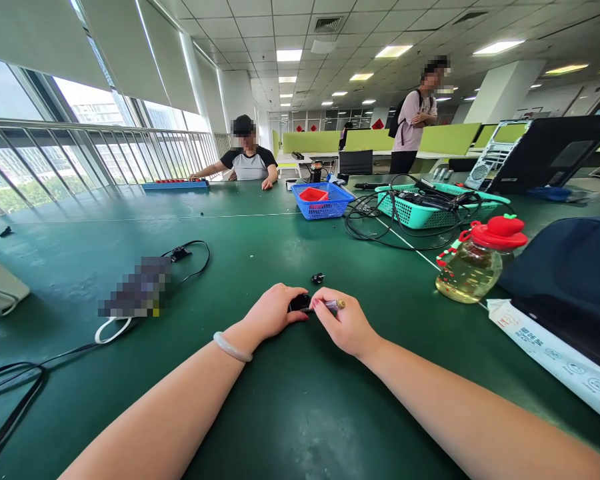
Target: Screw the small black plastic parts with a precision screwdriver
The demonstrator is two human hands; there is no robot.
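Observation:
In the head view my left hand [276,310] pinches a small black part [300,303] between thumb and fingers, just above the green table. My right hand [344,322] is closed on a slim metal tool with a gold-coloured end [338,305], which looks like a small screwdriver. Its other end points left at the black part; whether the tip touches it is hidden by my fingers. Just beyond my hands lies another small black piece [318,278] on the table.
A blue basket [325,208] and a green basket [410,215] with black cables stand ahead. At right are a red-lidded bottle [467,270], a dark cap [570,267] and a white box [550,353]. A cabled device [137,287] lies left. Another person [250,163] sits opposite.

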